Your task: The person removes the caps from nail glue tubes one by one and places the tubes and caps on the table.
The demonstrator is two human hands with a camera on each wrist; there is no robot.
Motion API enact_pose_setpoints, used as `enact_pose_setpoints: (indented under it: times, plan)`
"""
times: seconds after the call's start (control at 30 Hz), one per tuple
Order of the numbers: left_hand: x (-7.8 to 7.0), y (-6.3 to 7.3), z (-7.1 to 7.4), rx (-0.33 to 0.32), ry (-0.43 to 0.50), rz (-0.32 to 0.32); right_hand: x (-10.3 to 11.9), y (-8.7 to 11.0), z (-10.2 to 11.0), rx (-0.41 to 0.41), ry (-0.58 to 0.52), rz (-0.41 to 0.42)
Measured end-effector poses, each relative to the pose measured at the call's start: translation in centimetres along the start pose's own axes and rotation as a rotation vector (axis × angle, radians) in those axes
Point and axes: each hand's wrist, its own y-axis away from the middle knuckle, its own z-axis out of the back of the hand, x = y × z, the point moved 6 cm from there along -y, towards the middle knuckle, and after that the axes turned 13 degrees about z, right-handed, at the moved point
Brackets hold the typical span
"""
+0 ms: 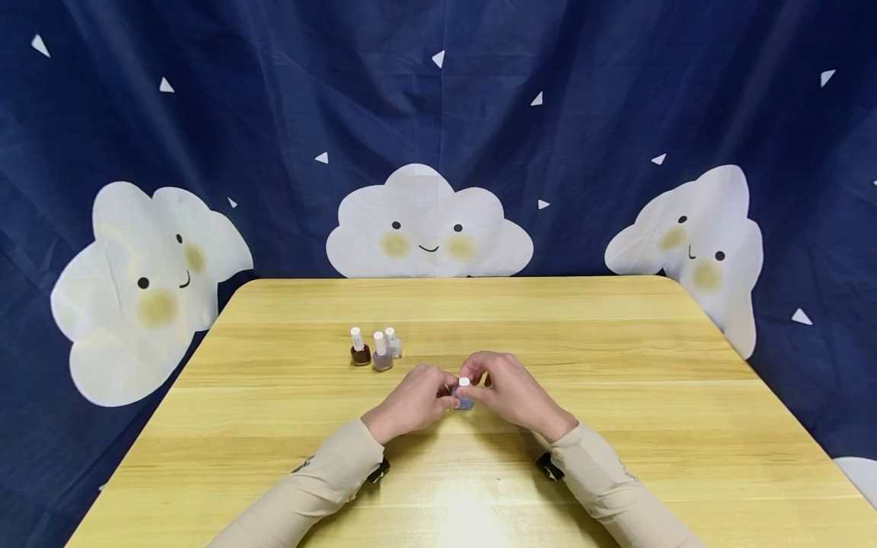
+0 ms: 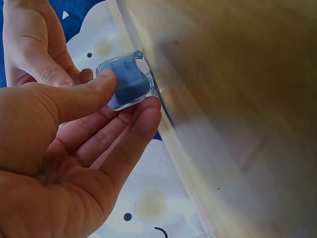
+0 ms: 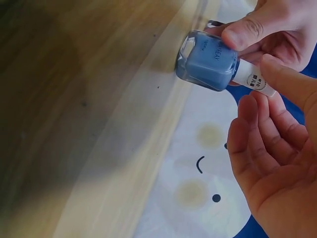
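A blue nail polish bottle (image 3: 210, 62) with a white cap (image 3: 252, 77) stands upright near the middle of the table in the head view. My left hand (image 1: 419, 402) pinches its glass body between thumb and fingers. From the other side, my right hand (image 1: 510, 390) grips the white cap with thumb and fingertips. The left wrist view shows the blue glass (image 2: 130, 82) with small lettering under my left thumb; there the cap is hidden behind the fingers. Dark print marks the cap in the right wrist view.
Left of and beyond the hands stand a dark brown polish bottle (image 1: 360, 355), a mauve one (image 1: 382, 358) and a clear one (image 1: 394, 346), all white-capped. The wooden table (image 1: 617, 342) ends at a dark blue curtain (image 1: 438, 99) with cloud prints.
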Motion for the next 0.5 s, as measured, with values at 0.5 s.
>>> enact_pose_setpoints:
  times: [0.5]
  plan:
    - [-0.04, 0.02, 0.10, 0.001, 0.003, 0.002, 0.71, -0.01, 0.08, 0.041, 0.020, 0.052]
